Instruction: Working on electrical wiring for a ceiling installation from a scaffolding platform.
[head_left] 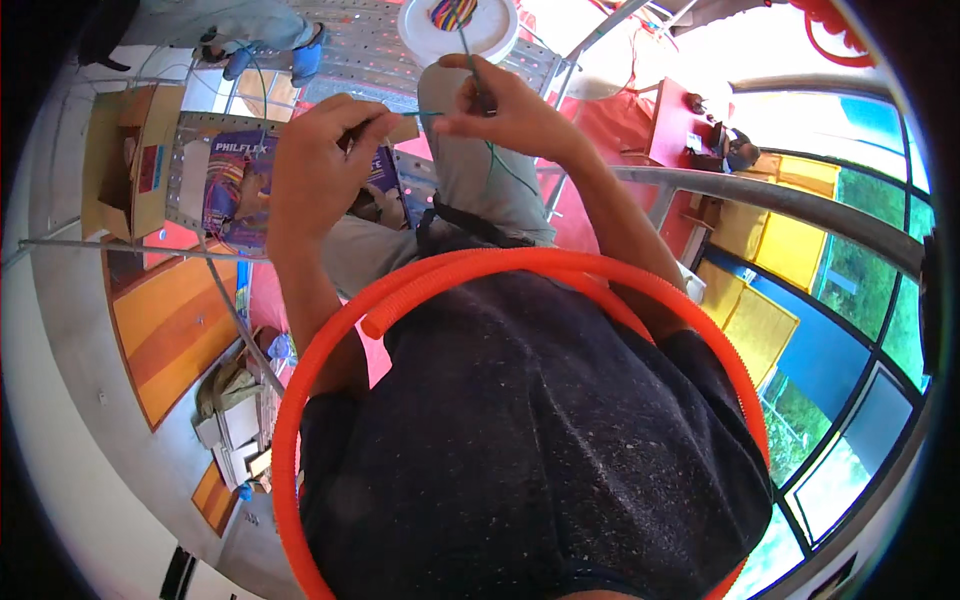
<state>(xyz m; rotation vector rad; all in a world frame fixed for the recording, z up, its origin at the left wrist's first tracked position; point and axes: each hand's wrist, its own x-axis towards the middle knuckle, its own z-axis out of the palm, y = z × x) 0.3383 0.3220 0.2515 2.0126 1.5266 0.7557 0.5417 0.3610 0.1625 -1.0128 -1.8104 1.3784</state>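
A thin green wire (424,113) stretches between my two hands in front of my knees. My left hand (325,165) is closed, thumb and fingers pinched on one end of it. My right hand (515,112) has its fingers curled round the same wire; a small dark patch shows in its grip, too unclear to name. Green wire hangs below the right hand, and another strand rises to a bundle of coloured wires (455,13) on a white round lid or bucket top (415,30). An orange corrugated conduit (290,440) loops round my torso, one cut end near my left arm.
Purple printed boxes (235,190) and an open cardboard box (155,165) stand to the left on a perforated metal platform (370,45). Scaffold tubes (790,200) run on both sides. Another person's leg and blue shoe (308,58) are at the far left. A red table (672,125) stands far right.
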